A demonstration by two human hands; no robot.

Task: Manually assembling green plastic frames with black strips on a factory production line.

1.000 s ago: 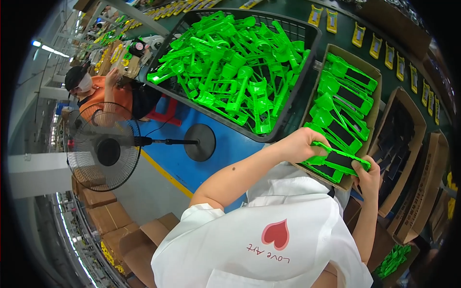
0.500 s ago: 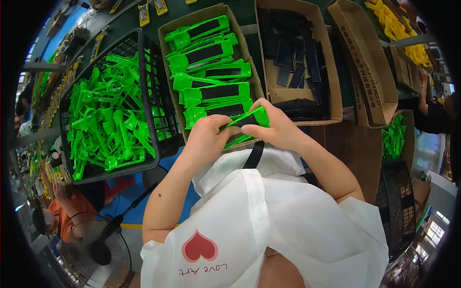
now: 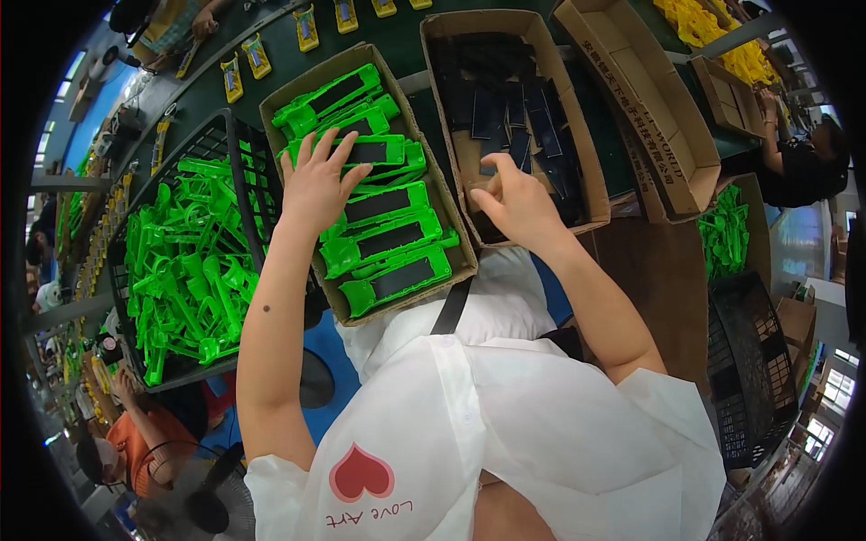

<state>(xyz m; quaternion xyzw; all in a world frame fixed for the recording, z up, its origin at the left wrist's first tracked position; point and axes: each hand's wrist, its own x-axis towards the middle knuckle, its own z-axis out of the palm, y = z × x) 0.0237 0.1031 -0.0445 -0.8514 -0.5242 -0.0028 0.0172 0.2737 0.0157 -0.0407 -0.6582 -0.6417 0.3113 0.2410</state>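
Note:
My left hand (image 3: pixel 317 185) lies with fingers spread over the bright green plastic shells (image 3: pixel 383 206) stacked in a cardboard box (image 3: pixel 462 260). Each visible shell has a dark rectangular panel set in its face and a flared end. The fingertips touch or hover just above the upper shells; no grip on one shows. Over the near part of a second cardboard box (image 3: pixel 591 149) is my right hand (image 3: pixel 521 200), thumb and index finger apart, with nothing seen between them. Loose dark rectangular panels (image 3: pixel 488 114) lie beyond its fingers in that box.
On the left, a black plastic crate (image 3: pixel 239 167) holds a heap of loose green parts (image 3: pixel 194 279). A long cardboard carton (image 3: pixel 631 99) stands to the right. Yellow devices (image 3: pixel 307 29) line the far green table. A co-worker (image 3: pixel 812 162) sits at far right; a fan is at lower left.
Both hands have parted; the green shell they held between them is released, and a shell lies at the box's near end. My left hand moved up-left, my right toward the panels. The view shifted.

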